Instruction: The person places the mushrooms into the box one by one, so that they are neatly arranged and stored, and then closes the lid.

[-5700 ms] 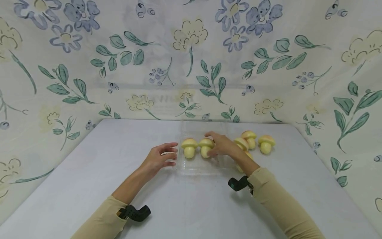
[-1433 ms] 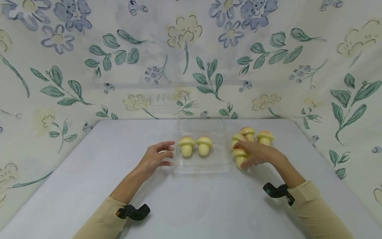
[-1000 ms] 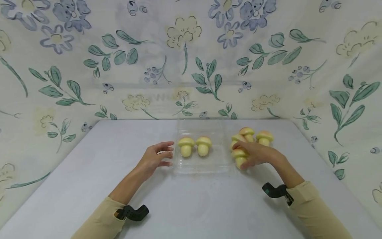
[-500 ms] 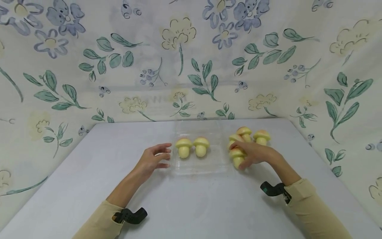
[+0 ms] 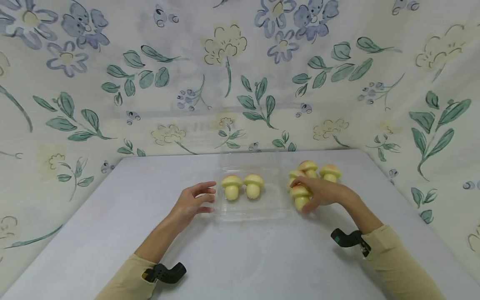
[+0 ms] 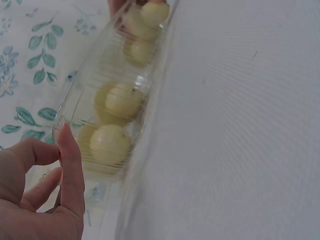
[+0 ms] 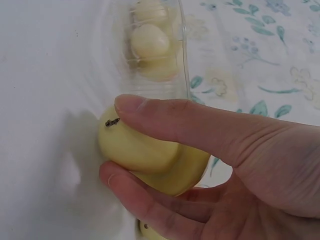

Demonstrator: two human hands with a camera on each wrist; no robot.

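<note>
In the head view, my left hand (image 5: 191, 203) is at the left side of a clear plastic container (image 5: 240, 214), its fingers loosely spread. The left wrist view shows its fingertips (image 6: 65, 132) right at the container's rim. Two yellow mushroom-shaped fruits (image 5: 231, 189) with blush-tinted caps stand side by side inside. Right of the container, my right hand (image 5: 324, 192) holds another mushroom-shaped fruit (image 5: 300, 196) between thumb and fingers. Close up in the right wrist view, the thumb lies over its pale, rounded stem, beside a dark mark at the end.
Behind the right hand, several more mushroom-shaped fruits (image 5: 330, 171) stand close together, partly hidden by it. The container's clear lid (image 5: 249, 158) lies toward the back of the white table (image 5: 150, 175). A floral cloth (image 5: 210, 75) hangs behind the table.
Since the earliest frame, my right hand has left the second mushroom-shaped fruit in the container and moved right to grip another. Over the last second the hands have stayed put; only the head view shifts slightly.
</note>
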